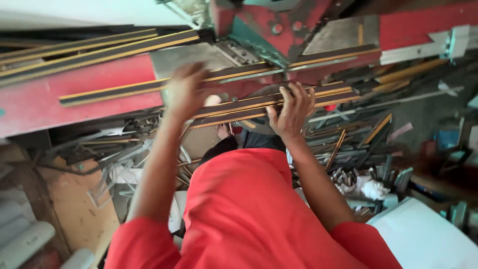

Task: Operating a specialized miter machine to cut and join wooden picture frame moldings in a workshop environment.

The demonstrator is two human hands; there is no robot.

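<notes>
- Right hand: fingers are curling over the dark, gold-edged moulding strips, gripping them near their right end.
- Left hand: blurred, it is hovering at the strips' left part; its finger spread cannot be told.
- Moulding strips: they are lying across the front edge of the red machine table.
- Offcut pile: scraps are lying below the table.
</notes>
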